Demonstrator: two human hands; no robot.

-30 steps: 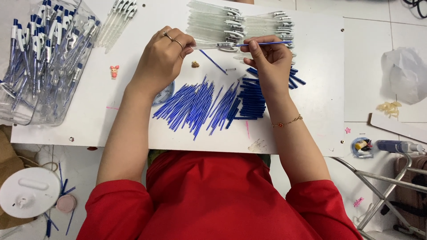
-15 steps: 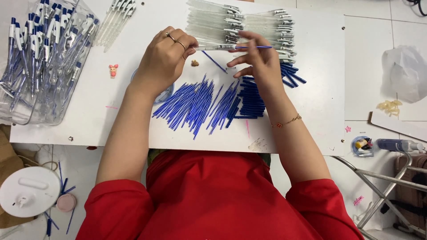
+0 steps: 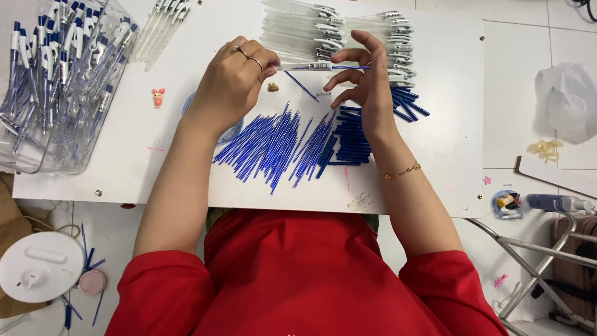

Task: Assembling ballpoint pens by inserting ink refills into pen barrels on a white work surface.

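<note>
Left hand (image 3: 233,84) grasps clear pen barrel (image 3: 305,66); right hand (image 3: 367,84), fingers loosely spread, pinches thin blue refill (image 3: 349,67) entering barrel. Refill probably light, bendy; better hold near barrel mouth.

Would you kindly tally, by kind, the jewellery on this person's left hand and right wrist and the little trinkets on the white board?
Gold rings on the left hand: 2
Gold bracelet at the right hand: 1
Pink figurine on the white board: 1
Small brown trinket: 1
Total: 5
</note>
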